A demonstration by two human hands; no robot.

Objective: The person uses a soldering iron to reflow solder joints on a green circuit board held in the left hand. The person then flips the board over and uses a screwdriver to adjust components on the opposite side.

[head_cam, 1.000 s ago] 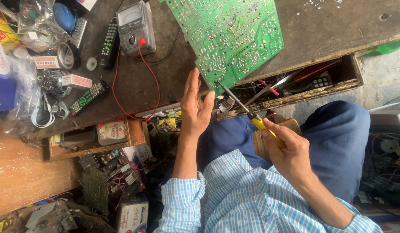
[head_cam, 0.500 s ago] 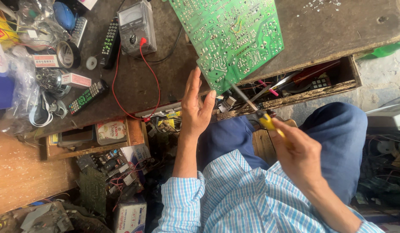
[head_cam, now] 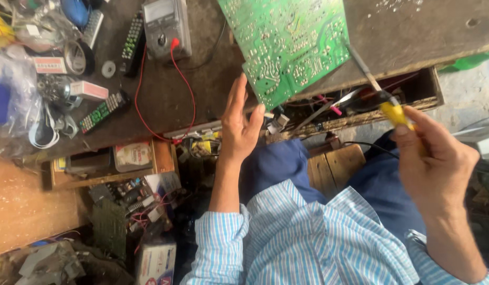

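Note:
A green circuit board lies solder side up on the dark wooden bench, one corner jutting over the front edge. My left hand is flat with fingers together, resting against that corner and the bench edge. My right hand grips a soldering iron with a yellow handle. Its metal shaft points up to the board's right edge, and a black cord runs back from it.
A grey multimeter with red leads sits at the back. Remote controls, tape rolls and plastic bags crowd the left of the bench. An open drawer below the bench edge holds tools and wires. Boxes and boards fill the shelf at lower left.
My right hand has lifted and swung right with the soldering iron; its tip now reaches the board's right edge. My left hand stays at the board's corner.

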